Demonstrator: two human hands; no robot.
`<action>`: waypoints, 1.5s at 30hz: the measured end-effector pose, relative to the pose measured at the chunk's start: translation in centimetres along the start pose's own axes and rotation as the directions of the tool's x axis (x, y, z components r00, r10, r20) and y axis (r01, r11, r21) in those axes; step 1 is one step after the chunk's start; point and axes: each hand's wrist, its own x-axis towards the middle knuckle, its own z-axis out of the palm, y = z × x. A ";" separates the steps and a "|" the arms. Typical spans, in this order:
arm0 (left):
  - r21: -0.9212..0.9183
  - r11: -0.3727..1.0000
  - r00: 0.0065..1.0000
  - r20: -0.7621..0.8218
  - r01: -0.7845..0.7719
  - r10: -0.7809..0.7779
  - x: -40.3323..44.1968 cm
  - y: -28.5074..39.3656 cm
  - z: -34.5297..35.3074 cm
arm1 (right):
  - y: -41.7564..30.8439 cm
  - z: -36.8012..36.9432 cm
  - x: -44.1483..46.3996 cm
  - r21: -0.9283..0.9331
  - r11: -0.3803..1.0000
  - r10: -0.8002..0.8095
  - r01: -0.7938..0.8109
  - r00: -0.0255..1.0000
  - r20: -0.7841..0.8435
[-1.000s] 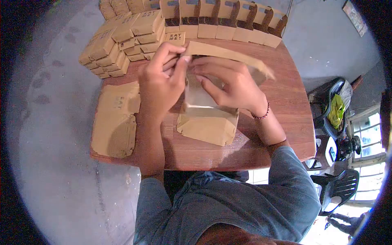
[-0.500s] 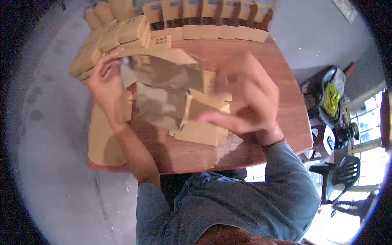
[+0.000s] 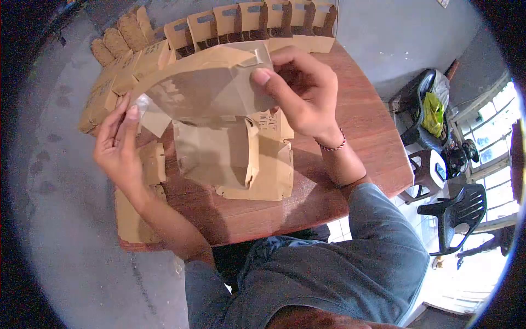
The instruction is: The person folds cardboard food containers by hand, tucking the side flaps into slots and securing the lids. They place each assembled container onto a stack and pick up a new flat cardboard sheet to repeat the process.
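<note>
A partly folded cardboard box (image 3: 216, 153) with a greyish, shiny inside is held up above the table, its lid raised. My left hand (image 3: 121, 148) pinches the lid's left corner. At the lid's right corner, my right hand (image 3: 304, 90) grips the edge, thumb on the inner face and fingers behind. Beneath the box lies a flat cardboard blank (image 3: 276, 156) with dark printing. More flat blanks (image 3: 129, 216) lie at the table's left edge, partly behind my left forearm.
Closed boxes (image 3: 101, 101) are stacked at the back left. A row of open cartons with handle holes (image 3: 227, 24) stands along the back of the wooden table (image 3: 367, 126). To the right are a dark chair (image 3: 457, 214) and a stool (image 3: 427, 175).
The box was lifted and turned, and its lid now spreads wider. My left hand moved left with one corner. My right hand let go, swung right, then took hold of the other corner.
</note>
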 end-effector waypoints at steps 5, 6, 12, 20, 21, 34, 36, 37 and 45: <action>-0.030 0.999 0.998 0.045 0.044 -0.042 -0.2 0.0 0.4 | 0.1 -0.2 0.2 0.021 0.993 -0.111 0.113 0.989 -0.093; -0.052 0.996 0.997 0.045 0.068 -0.066 -0.3 0.0 0.6 | 0.3 -0.3 0.3 -0.095 0.971 -0.229 0.219 0.967 -0.109; 0.070 0.994 0.991 0.092 0.088 -0.094 -1.4 0.5 2.9 | 0.6 0.2 -0.1 -0.238 0.914 -0.371 0.329 0.914 -0.164; 0.427 0.901 0.928 0.303 0.071 -0.217 -1.6 0.4 4.5 | 0.3 -0.1 0.1 -0.207 0.947 -0.266 0.248 0.962 -0.068; 0.492 0.870 0.924 0.311 0.044 -0.223 -1.6 0.2 4.5 | 0.2 -0.2 0.2 -0.171 0.960 -0.225 0.220 0.974 -0.012; 0.554 0.825 0.957 0.283 -0.111 -0.061 -0.8 -1.0 2.3 | 1.2 -1.2 1.6 -0.069 0.984 0.177 -0.163 0.925 0.337; 0.531 0.695 0.854 0.460 -0.485 0.244 -0.9 -0.4 1.7 | 1.1 -0.8 1.8 -0.081 0.978 0.210 -0.194 0.927 0.310; 0.534 0.694 0.855 0.457 -0.483 0.244 -1.2 0.3 1.5 | 1.3 -0.7 1.9 -0.081 0.978 0.207 -0.192 0.927 0.313; -0.055 0.973 0.838 0.522 0.223 -0.163 -2.8 2.7 4.0 | 2.0 0.1 1.3 -0.035 0.977 0.210 -0.212 0.905 0.369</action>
